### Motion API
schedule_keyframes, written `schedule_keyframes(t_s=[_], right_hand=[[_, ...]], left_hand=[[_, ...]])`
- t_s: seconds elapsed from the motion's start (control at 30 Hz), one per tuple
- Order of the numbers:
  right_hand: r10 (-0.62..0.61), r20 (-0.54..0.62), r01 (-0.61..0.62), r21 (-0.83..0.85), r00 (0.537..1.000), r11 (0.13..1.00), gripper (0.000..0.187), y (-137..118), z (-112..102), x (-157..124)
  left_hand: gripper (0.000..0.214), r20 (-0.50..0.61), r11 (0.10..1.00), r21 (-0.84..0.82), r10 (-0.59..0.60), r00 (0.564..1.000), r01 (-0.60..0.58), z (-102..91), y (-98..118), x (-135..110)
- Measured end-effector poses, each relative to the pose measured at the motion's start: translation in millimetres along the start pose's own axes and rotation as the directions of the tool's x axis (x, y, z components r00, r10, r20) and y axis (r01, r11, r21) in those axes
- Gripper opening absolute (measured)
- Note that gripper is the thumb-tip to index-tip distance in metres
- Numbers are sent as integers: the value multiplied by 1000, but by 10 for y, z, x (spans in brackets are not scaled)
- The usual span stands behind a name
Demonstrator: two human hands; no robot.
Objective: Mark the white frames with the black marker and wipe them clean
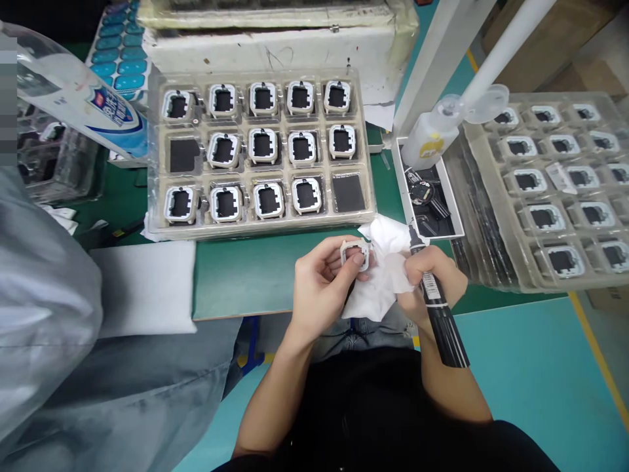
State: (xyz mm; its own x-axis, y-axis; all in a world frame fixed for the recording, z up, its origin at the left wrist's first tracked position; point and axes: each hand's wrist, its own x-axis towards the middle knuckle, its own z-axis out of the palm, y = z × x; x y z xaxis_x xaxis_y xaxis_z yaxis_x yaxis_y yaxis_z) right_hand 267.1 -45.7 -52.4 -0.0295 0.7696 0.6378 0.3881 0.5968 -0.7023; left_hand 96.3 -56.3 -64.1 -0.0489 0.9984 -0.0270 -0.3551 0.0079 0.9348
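My left hand [322,278] is closed on a small white square frame part [356,252], held just off the front edge of the green table [246,269]. My right hand [432,278] grips a black marker pen [439,308] and a crumpled white cloth [383,275], which is pressed against the frame part. Behind my hands sits a clear plastic tray [260,154] with several identical white frames in pockets; two pockets show only black pads.
A second clear tray [555,190] of similar parts lies at right, on a stack. A small white tray [430,196] holds dark parts, with a clear squeeze bottle [437,131] leaning over it. A person's grey sleeve [44,308] fills the left. A white pad [147,285] lies beside it.
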Motion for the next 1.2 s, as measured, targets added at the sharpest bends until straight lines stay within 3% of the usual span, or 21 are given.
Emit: schedule_keyframes(t_s=[0.23,0.33,0.47,0.57,0.8,1.0,1.2], right_hand=[[-42,-11,43,40,999,998,29,14,75,29],[-54,26,53,41,998,998,25,59,92,15],[-54,97,51,32,994,998,24,111,78,-7],[-52,150,48,31,987,998,21,126,62,-12],[-46,163,51,-32,986,998,20,146,70,-31],[-9,-71,1,-102,997,995,19,77,83,0],[-32,35,33,-27,999,999,21,64,74,45]], left_hand=[[12,24,998,45,39,999,-40,-25,-43,-16],[14,38,976,186,106,994,-111,-24,-75,-44],[26,73,879,425,206,976,-217,-8,-81,-72],[31,87,834,488,244,966,-255,-1,-71,-79],[28,55,805,536,266,962,-253,-4,-107,-98],[21,24,865,456,220,975,-207,-10,-100,-102],[19,21,906,388,173,985,-167,-10,-97,-97]])
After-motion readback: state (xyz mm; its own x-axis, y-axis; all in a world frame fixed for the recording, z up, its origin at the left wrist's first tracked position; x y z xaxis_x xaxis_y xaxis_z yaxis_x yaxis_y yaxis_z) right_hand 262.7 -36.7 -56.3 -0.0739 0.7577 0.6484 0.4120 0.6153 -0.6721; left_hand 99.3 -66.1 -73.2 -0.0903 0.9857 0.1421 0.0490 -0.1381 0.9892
